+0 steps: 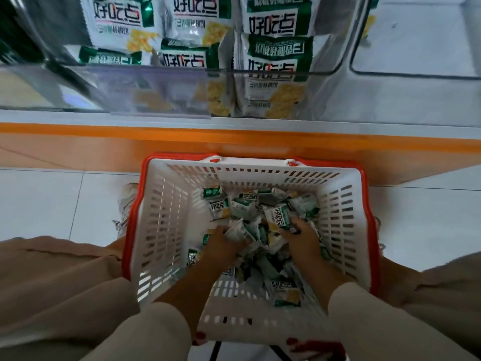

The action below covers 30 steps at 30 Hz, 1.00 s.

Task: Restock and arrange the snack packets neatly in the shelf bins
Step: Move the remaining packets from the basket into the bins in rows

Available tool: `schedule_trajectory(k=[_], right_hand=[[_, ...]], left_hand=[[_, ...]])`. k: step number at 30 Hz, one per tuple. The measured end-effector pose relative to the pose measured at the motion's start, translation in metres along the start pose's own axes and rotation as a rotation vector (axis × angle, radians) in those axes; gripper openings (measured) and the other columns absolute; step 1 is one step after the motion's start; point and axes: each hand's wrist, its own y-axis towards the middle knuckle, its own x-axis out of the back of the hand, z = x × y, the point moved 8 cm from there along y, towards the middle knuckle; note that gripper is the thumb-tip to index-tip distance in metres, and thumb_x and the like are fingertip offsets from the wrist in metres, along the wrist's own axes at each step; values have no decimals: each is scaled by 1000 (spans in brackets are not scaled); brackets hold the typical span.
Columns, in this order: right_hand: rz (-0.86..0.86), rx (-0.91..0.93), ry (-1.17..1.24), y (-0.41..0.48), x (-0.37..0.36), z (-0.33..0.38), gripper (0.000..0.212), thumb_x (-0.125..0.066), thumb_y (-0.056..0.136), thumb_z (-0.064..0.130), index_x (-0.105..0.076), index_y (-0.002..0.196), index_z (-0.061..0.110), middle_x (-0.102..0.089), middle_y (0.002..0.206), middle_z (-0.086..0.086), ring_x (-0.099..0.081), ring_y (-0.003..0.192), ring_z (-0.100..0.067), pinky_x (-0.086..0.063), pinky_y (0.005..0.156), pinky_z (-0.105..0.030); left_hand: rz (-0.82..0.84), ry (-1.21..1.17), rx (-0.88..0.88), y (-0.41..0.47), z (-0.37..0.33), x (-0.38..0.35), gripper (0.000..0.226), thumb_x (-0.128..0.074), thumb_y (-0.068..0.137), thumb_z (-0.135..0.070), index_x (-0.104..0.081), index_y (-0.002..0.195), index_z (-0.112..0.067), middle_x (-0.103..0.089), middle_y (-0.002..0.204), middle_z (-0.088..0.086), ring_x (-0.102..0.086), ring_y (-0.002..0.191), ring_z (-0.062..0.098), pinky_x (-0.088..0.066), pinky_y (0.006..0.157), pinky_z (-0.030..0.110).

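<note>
Both hands are down inside the basket (161, 230), which stands on the floor (52, 204) just below the shelf (234, 142). I see the left hand (223, 244) knuckles-up on the loose heap of packets (263, 259) in the basket's bottom. Its fingers are curled down round a few wrappers near the middle of the heap, with the fingertips hidden among them. The right hand (303, 237) is just beside it, further toward the shelf side of the heap. It is curled as well, and its fingers and thumb close on one packet (280, 217) that stands up in front of the knuckles with its printed face toward me. The two hands are near each other but do not touch. Up on the shelf, the clear bin (78, 87) holds stocked packets (276, 22) set upright in rows, faces forward, pressed against its front wall.
</note>
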Motion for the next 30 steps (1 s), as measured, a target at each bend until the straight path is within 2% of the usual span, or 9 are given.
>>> schedule_trajectory(k=[4,7,11,16,19,22,25,27,30], right_hand=[[-46,-6,82,-19,18,6,37,-70,86,8,-63,122,6,-64,118,-7,-62,102,-26,-54,88,-44],[-22,29,177,-32,32,23,35,-68,88,9,-62,123,9,-68,109,-8,-64,93,-23,-52,76,-34],[94,121,462,-59,45,70,31,-64,87,-1,-65,114,14,-71,101,-5,-67,86,-25,-53,69,-38],[186,317,582,-115,56,121,29,-66,86,2,-66,111,16,-75,99,0,-70,90,-19,-54,75,-37],[198,394,521,-145,62,141,27,-68,87,7,-66,106,25,-75,101,2,-70,95,-20,-55,83,-43],[156,502,304,-174,77,168,25,-68,89,18,-61,106,34,-71,100,9,-68,92,-14,-55,84,-40],[145,552,163,-190,92,188,28,-65,90,21,-55,114,29,-67,95,7,-64,82,-12,-53,71,-26],[194,520,111,-198,99,198,41,-70,86,36,-51,122,27,-66,102,6,-64,86,-12,-53,68,-24],[259,509,113,-206,114,219,98,-73,59,75,-38,141,34,-54,136,8,-66,107,-16,-54,89,-44]], left_hand=[[-23,-152,-33,-9,2,14,58,-80,58,-46,-69,101,-9,-72,93,18,-71,84,38,-60,68,56],[-67,-199,-100,-38,-24,29,42,-72,69,-46,-65,99,-18,-70,93,12,-67,77,30,-61,67,45],[-35,-372,-144,-73,-58,35,10,-58,98,-19,-57,107,-13,-61,94,13,-59,75,26,-52,50,29],[120,-664,-208,-119,-100,26,55,-69,88,-48,-54,131,-17,-62,127,16,-70,100,36,-60,78,52],[197,-666,-307,-148,-125,28,67,-81,76,-46,-54,128,-16,-68,121,16,-71,99,36,-55,85,62],[252,-633,-399,-169,-143,32,43,-79,82,-17,-59,118,-7,-74,106,15,-73,89,30,-59,81,50],[215,-584,-484,-191,-165,41,41,-75,84,-5,-53,118,-1,-73,82,7,-69,60,16,-53,51,28],[171,-535,-541,-207,-181,49,42,-75,83,-4,-52,118,-6,-71,84,8,-66,57,12,-48,44,23],[119,-458,-645,-228,-210,61,49,-79,81,-7,-53,122,-17,-72,103,10,-72,87,23,-60,62,35]])
